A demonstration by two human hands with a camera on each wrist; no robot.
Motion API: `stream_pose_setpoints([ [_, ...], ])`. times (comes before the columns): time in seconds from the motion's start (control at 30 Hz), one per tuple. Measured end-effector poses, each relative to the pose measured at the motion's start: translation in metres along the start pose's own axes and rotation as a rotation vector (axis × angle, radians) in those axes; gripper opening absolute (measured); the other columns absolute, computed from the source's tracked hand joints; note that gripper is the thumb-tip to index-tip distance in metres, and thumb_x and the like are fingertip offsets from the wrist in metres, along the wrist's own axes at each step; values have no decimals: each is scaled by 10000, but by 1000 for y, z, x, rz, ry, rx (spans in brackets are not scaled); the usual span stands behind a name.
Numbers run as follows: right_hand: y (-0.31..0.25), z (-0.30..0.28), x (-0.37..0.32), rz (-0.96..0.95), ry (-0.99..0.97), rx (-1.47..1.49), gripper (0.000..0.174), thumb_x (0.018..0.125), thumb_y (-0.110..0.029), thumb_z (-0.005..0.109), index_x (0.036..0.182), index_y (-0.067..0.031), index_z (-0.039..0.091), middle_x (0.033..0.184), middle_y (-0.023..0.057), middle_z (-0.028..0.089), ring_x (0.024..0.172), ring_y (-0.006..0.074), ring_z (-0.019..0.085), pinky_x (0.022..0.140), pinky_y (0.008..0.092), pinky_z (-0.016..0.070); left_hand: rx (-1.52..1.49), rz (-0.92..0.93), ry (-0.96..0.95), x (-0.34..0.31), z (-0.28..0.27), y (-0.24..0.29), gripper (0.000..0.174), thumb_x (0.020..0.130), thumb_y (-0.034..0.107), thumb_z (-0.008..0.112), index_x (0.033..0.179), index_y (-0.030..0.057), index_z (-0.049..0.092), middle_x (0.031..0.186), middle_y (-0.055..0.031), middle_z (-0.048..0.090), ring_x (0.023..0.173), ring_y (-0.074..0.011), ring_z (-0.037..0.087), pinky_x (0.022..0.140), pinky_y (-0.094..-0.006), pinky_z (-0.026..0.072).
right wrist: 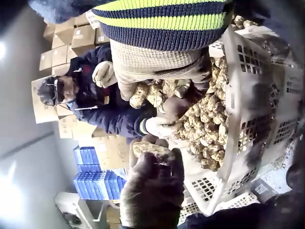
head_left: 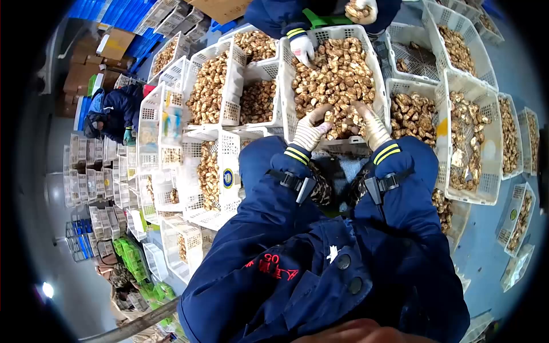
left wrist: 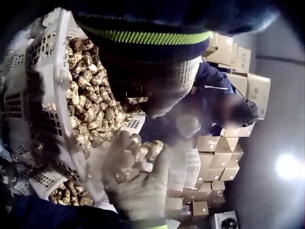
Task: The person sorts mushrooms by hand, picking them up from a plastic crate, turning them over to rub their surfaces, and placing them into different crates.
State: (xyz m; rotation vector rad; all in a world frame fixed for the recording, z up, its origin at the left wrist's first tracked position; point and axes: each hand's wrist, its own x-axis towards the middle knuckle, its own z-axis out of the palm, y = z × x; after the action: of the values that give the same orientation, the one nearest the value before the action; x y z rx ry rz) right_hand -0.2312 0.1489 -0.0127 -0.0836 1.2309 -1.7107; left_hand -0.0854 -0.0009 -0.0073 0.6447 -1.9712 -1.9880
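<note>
Both gloved hands are over the near end of a white crate [head_left: 380, 86] heaped with brown, knobbly mushroom-like pieces [head_left: 337, 63]. On the left side, my left hand [head_left: 309, 130] curls its fingers round a piece [head_left: 324, 127]; the right wrist view shows this hand [right wrist: 152, 191] pinching a mottled piece [right wrist: 153, 150]. My right hand [head_left: 373, 127] is across from it, palm inward. Several pieces [right wrist: 157, 93] lie in the grip of the right hand [right wrist: 162, 64], also visible in the left wrist view as a hand [left wrist: 138, 191] holding pieces [left wrist: 147, 151].
Opposite, another person's gloved hand [head_left: 302, 49] reaches into the same crate, and their other hand [head_left: 361, 11] holds pieces. Filled crates stand on the left [head_left: 230, 86] and right [head_left: 492, 137]. Farther left, a second person [head_left: 117, 108] bends over crates. Cardboard boxes [left wrist: 214, 162] are stacked behind.
</note>
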Motion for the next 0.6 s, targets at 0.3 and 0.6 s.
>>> stream_pose_setpoints([
  [0.3,6,0,-2,1,83,-135,1036,632,-618,716,1418,-72,318,1491,137,230,1371,304,153,1097,482,150,-339,90,298,-19,-50,30,575,797,29,650,1334,23,444,1186,-100,568,1025,-173,559,877,-278,462],
  [0.6,17,2,-6,23,141,-106,762,735,-510,708,1320,-97,448,1295,34,438,1002,197,499,703,326,437,-1232,187,583,-73,-175,17,233,856,113,566,1078,42,576,1127,-134,573,1030,-294,547,986,-475,423],
])
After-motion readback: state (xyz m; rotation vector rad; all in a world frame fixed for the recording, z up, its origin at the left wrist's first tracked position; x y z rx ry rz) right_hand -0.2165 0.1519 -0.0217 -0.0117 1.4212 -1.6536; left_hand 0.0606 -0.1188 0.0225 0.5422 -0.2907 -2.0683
